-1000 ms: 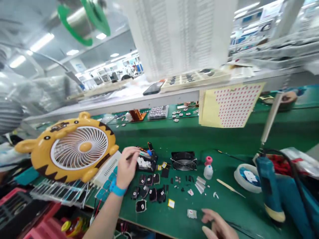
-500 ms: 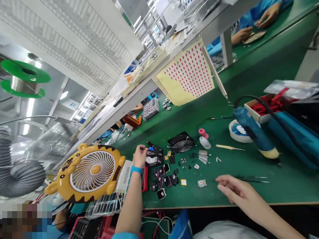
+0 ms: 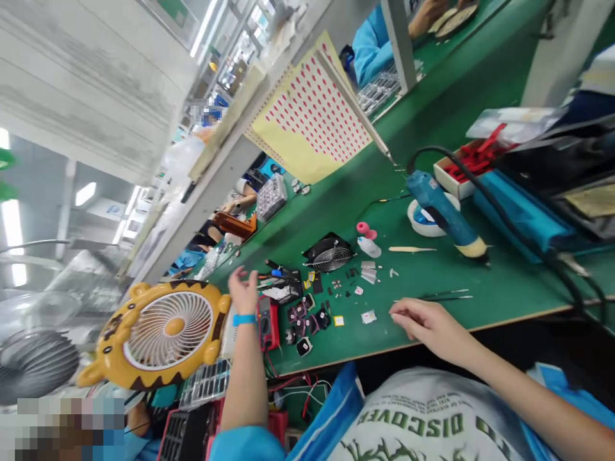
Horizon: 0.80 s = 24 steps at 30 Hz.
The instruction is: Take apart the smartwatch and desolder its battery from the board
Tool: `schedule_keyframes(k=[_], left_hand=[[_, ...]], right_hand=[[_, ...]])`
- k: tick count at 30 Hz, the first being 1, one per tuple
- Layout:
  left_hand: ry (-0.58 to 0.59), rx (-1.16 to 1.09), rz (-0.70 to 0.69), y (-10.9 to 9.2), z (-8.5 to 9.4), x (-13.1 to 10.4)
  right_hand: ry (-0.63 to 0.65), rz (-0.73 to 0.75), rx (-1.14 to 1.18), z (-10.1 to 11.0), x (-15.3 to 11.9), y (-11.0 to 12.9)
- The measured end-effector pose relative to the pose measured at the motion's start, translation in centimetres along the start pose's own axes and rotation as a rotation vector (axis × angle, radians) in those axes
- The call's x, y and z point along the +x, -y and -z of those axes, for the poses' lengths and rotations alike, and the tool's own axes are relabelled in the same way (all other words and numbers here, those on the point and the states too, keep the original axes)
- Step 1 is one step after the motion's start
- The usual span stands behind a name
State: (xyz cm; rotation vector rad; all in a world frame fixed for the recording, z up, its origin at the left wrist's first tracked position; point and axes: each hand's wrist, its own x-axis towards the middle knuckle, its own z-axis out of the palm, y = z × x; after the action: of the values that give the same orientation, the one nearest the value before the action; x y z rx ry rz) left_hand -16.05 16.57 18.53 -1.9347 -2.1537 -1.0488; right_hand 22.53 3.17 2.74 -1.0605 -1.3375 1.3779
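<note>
My left hand (image 3: 244, 289) is raised at the left side of the black tool tray (image 3: 294, 293), its fingers apart and nothing visible in them. A blue band is on that wrist. Just below it stands a red multimeter (image 3: 268, 322). My right hand (image 3: 423, 320) rests at the bench's front edge, fingers loosely extended and holding nothing I can see. Beside it lie thin metal tweezers (image 3: 444, 296). To its left is a small silver rectangular part (image 3: 368, 317), and further left a yellow-edged white square (image 3: 339, 321). Several dark watch-like cases (image 3: 307, 318) are grouped near the tray.
A tiger-shaped yellow fan (image 3: 175, 326) stands at left. Behind the small parts lies a black fan with a wire guard (image 3: 331, 253). At right are a blue power screwdriver (image 3: 444, 214), a white tape roll (image 3: 423, 221) and a box of red pieces (image 3: 461, 169). Co-workers' hands show beyond the shelf.
My left hand has left the tool tray, moving left, and its fingers have spread. My right hand stays by the tweezers, fingers slightly more curled. The camera view has shifted.
</note>
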Motion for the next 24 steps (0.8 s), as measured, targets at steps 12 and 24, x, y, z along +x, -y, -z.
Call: schedule_keyframes(k=[12, 24], left_hand=[[0.421, -0.246, -0.123, -8.3, -9.5, -22.7], [0.289, -0.226, -0.322, -7.9, -10.8, -23.4]], right_hand=[[0.002, 0.238, -0.543, 3.3, 0.4, 0.7], [-0.048, 0.519, -1.086, 4.4, 1.2, -0.7]])
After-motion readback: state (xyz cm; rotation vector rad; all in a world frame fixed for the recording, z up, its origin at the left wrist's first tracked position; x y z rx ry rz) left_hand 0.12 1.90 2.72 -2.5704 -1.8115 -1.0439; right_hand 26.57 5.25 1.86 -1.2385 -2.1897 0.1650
